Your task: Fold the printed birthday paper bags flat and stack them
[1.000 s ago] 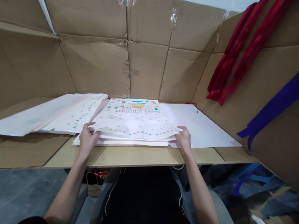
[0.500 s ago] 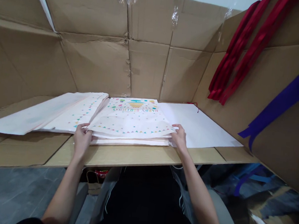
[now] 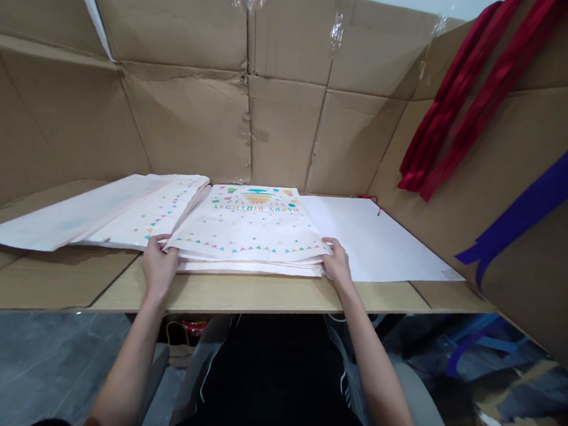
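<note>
A white sheet printed "Happy Birthday" point(image 3: 257, 227), with coloured bunting along its near edge, tops a stack of similar sheets point(image 3: 253, 268) in front of me. My left hand point(image 3: 159, 261) pinches its near left corner between thumb and fingers. At the near right corner, my right hand point(image 3: 336, 259) grips the same sheet in the same way. The near edge is slightly raised off the sheets below. Left of the stack lies a fanned pile of white printed sheets point(image 3: 113, 213), close by my left hand.
A large plain white sheet point(image 3: 376, 239) lies to the right on the wooden table point(image 3: 256, 297). Cardboard walls point(image 3: 183, 116) enclose the back and sides. Red ribbons point(image 3: 454, 115) and a blue-purple ribbon point(image 3: 542, 191) hang on the right wall.
The near edge of the printed sheet sits slightly lower, and my right hand has shifted a little left. Both hands keep hold of the corners. The view has moved slightly.
</note>
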`<state>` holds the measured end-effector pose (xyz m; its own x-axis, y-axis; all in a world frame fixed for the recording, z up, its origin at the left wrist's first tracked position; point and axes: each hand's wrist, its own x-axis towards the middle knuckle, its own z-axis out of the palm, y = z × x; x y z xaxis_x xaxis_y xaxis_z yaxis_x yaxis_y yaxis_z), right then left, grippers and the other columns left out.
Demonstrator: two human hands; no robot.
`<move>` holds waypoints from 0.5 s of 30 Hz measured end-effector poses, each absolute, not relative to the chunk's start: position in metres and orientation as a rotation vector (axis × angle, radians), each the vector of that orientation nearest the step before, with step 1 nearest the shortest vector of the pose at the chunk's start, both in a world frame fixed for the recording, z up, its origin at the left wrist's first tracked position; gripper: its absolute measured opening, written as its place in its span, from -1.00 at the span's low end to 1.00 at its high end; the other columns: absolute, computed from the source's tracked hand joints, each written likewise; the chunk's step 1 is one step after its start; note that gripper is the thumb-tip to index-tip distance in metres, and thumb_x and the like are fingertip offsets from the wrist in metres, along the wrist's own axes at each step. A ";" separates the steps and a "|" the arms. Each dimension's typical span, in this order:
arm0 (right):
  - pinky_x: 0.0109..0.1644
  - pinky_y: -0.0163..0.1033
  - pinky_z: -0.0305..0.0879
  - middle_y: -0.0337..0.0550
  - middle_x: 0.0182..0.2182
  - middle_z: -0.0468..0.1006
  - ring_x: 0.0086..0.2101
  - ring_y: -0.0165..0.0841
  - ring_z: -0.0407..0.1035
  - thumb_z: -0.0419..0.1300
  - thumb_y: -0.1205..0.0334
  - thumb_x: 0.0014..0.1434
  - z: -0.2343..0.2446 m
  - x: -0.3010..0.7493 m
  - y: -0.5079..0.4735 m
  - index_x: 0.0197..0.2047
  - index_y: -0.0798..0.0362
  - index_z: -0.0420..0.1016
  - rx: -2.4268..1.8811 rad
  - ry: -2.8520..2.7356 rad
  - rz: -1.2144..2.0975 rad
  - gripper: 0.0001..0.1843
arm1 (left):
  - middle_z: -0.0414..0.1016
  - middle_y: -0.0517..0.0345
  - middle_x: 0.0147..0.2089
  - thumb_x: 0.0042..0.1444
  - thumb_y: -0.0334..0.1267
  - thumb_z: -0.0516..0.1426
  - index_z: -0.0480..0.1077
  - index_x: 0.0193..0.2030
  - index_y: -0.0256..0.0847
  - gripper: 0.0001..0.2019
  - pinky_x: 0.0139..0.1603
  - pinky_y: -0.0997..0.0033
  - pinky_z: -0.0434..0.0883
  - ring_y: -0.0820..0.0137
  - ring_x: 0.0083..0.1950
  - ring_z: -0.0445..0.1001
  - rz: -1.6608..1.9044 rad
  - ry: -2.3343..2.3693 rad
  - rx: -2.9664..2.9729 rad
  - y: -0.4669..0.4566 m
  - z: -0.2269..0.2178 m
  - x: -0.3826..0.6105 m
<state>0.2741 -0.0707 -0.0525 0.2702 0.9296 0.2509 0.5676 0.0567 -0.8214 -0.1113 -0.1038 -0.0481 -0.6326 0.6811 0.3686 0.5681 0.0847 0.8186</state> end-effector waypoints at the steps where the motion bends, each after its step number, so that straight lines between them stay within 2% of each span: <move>1: -0.09 -0.25 0.27 -0.05 -0.15 0.53 -0.17 -0.25 0.40 0.00 0.39 -0.18 -0.052 0.274 -0.070 -0.03 0.07 0.43 -1.620 -1.412 0.476 -0.43 | 0.36 0.21 -0.44 -0.10 -0.36 0.00 0.36 -0.07 -0.19 -0.61 -0.41 0.41 0.30 0.37 -0.51 0.39 1.600 2.232 1.286 -0.104 -0.048 -0.111; 4: -0.03 -0.25 0.24 -0.05 -0.12 0.54 -0.10 -0.25 0.39 0.01 0.37 -0.17 -0.052 0.275 -0.069 -0.06 0.08 0.48 -1.582 -1.368 0.474 -0.45 | 0.38 0.20 -0.43 -0.09 -0.35 -0.01 0.36 -0.08 -0.18 -0.62 -0.41 0.41 0.32 0.38 -0.53 0.39 1.628 2.202 1.280 -0.102 -0.050 -0.112; 10: -0.24 -0.29 0.26 -0.10 -0.29 0.57 -0.30 -0.28 0.42 -0.03 0.37 -0.23 -0.055 0.274 -0.067 -0.11 0.10 0.50 -1.551 -1.328 0.480 -0.44 | 0.42 0.15 -0.27 -0.19 -0.39 0.03 0.29 -0.02 -0.17 -0.52 -0.41 0.42 0.33 0.39 -0.47 0.39 1.634 2.167 1.275 -0.102 -0.052 -0.114; 15: -0.37 -0.33 0.17 -0.20 -0.47 0.48 -0.45 -0.34 0.34 -0.03 0.37 -0.24 -0.056 0.273 -0.067 -0.13 0.09 0.51 -1.572 -1.356 0.423 -0.45 | 0.38 0.15 -0.30 -0.21 -0.41 0.04 0.22 -0.03 -0.17 -0.51 -0.33 0.38 0.33 0.33 -0.35 0.39 1.630 2.219 1.244 -0.107 -0.044 -0.108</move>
<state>0.2730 -0.0670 -0.0562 0.3161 0.8927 0.3212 0.5518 0.1025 -0.8277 -0.1078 -0.1066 -0.0436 -0.6550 0.6670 0.3551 0.5382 0.0820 0.8388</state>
